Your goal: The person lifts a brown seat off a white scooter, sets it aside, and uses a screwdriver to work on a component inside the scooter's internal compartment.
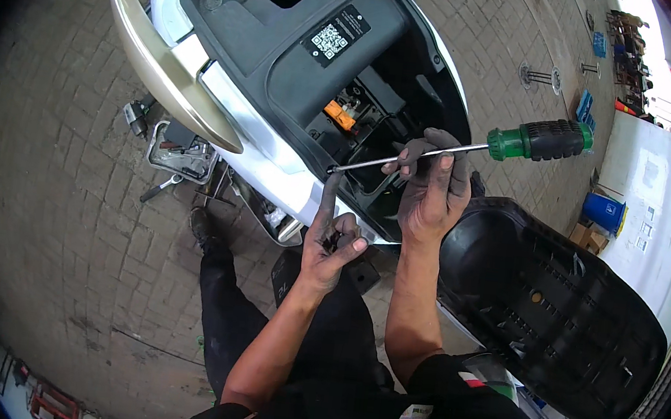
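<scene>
My right hand [435,195] pinches the thin metal shaft of a screwdriver [540,141]. Its green and black handle points right and its tip points left, over the near rim of the scooter body [261,173]. My left hand [330,246] stretches its index finger up to the tip, where a small dark piece sits, too small to name. The other left fingers curl over small dark bits in the palm that I cannot make out. Beyond both hands lies the open compartment under the seat, with an orange part [340,115] inside.
The scooter's seat [546,305] is tipped open at the right, underside up. A gold grab rail [170,69] curves along the left of the body. On the brick paving, a tool tray [162,160] and a ratchet wrench [162,188] lie beside my foot. A blue bin [603,213] stands far right.
</scene>
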The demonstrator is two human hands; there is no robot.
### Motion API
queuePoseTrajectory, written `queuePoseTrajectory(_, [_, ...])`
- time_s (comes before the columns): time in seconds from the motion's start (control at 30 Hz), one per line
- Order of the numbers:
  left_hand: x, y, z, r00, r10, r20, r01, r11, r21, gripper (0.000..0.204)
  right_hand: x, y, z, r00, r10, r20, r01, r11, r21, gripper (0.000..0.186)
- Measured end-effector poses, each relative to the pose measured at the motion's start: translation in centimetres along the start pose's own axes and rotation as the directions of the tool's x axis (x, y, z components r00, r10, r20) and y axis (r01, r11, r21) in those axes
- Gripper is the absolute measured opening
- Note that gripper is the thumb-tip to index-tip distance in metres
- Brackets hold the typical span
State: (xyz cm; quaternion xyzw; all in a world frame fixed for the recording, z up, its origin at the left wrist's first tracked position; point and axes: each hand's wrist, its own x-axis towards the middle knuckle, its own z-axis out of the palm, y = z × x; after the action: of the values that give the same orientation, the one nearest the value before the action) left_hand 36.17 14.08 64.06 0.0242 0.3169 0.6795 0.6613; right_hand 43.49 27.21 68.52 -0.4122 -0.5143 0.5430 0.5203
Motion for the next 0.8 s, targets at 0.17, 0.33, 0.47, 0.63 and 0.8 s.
queuePoseTrajectory(0.17, [-0.5,-0.3,-0.4,1.000,-0.021,0.006,0.021,0.995,0.101,0.097,-0.7,-0.4,-0.8,0.998,-0.039,-0.042,0.042,0.997,0.069,0.032])
queuePoseTrajectory(0.33, [-1.4,-0.1,-1.0,0.999,-0.049,-0.003,0.048,0.967,0.251,0.096,-2.9,-0.4,-2.0,0.992,-0.086,-0.090,0.098,0.985,0.141,0.029])
queuePoseTrajectory(0.47, [-1.2,0.6,-0.6,0.997,-0.072,-0.034,0.077,0.981,0.178,0.095,-4.4,0.2,-2.0,0.979,-0.105,-0.176,0.132,0.980,0.149,0.027])
queuePoseTrajectory(0.63, [-0.8,0.3,-0.9,0.995,-0.053,-0.082,0.066,0.984,0.167,0.098,-4.6,0.8,-1.7,0.985,-0.130,-0.111,0.149,0.971,0.188,0.027])
queuePoseTrajectory(0.8, [-0.2,0.5,-0.5,0.996,-0.020,-0.088,0.032,0.990,0.139,0.098,-4.1,0.9,-1.4,0.984,-0.144,-0.102,0.158,0.977,0.144,0.028])
